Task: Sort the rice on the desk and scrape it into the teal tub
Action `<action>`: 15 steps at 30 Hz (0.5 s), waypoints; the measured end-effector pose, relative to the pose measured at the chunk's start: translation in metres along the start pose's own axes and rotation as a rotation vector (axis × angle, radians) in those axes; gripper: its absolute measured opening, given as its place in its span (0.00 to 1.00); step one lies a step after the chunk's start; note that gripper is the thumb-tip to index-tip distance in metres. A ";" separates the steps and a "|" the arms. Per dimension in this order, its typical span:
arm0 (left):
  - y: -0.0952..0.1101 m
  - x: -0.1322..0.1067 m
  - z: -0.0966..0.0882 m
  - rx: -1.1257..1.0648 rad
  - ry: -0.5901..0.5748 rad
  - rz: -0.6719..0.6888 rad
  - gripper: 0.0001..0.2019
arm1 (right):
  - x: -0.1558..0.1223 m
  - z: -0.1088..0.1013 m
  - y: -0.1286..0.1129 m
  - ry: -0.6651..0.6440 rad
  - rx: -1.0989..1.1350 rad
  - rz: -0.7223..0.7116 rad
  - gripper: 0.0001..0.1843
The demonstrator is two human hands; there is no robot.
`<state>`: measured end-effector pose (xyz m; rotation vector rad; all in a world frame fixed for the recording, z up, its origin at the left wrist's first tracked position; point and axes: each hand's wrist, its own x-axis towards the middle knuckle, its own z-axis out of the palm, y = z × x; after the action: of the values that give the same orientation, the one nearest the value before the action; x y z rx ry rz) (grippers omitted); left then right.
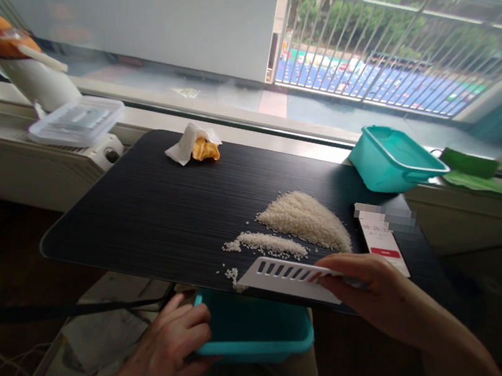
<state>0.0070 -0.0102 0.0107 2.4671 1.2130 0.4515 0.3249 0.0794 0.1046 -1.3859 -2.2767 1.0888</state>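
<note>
Rice (303,219) sits heaped on the table (145,203), some at its near edge. Right hand (372,291) is clamped on a scraper (286,287) there, left hand (181,341) grips the tub (254,353) just below. I'd scrape slow, tub snug under that edge.

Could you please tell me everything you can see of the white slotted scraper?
The scraper is a white sheet, apparently plastic, with slanted slots along its upper part and a plain blade below. The right hand grips its right end, holding it long edge down near the front of the black table; whether it touches the tabletop is unclear. Rice grains lie at its lower left corner.
</note>
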 end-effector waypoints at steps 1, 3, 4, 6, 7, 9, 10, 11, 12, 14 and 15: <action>0.000 0.000 0.000 0.000 -0.004 0.000 0.08 | -0.001 0.000 -0.001 -0.017 0.004 0.005 0.17; 0.000 0.000 0.000 -0.003 -0.009 0.001 0.07 | -0.003 -0.002 -0.003 -0.045 -0.012 -0.001 0.18; 0.000 0.000 0.000 -0.006 -0.008 0.000 0.07 | -0.004 -0.002 -0.004 -0.054 -0.023 -0.007 0.18; 0.000 -0.001 0.001 -0.008 -0.004 -0.005 0.07 | -0.005 -0.003 -0.006 -0.044 -0.033 -0.018 0.18; 0.000 -0.002 0.002 -0.009 -0.005 -0.011 0.07 | -0.005 -0.003 -0.007 -0.030 -0.035 -0.020 0.17; -0.001 -0.003 0.002 -0.011 -0.013 -0.023 0.07 | -0.004 -0.003 -0.007 0.011 -0.046 -0.028 0.17; -0.001 -0.003 0.002 -0.012 -0.016 -0.028 0.07 | -0.003 -0.003 -0.006 0.034 -0.057 -0.037 0.17; -0.001 -0.004 0.003 -0.014 -0.017 -0.029 0.07 | -0.002 -0.002 -0.005 0.055 -0.072 -0.046 0.17; -0.001 -0.004 0.003 -0.015 -0.015 -0.029 0.07 | -0.001 -0.001 -0.004 0.076 -0.088 -0.055 0.17; -0.001 -0.005 0.003 -0.016 -0.009 -0.023 0.07 | 0.001 -0.001 -0.002 0.108 -0.114 -0.068 0.16; -0.001 -0.005 0.003 -0.016 -0.007 -0.019 0.07 | 0.002 0.000 -0.002 0.120 -0.126 -0.069 0.16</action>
<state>0.0047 -0.0138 0.0071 2.4397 1.2253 0.4456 0.3230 0.0807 0.1057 -1.3674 -2.3223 0.8305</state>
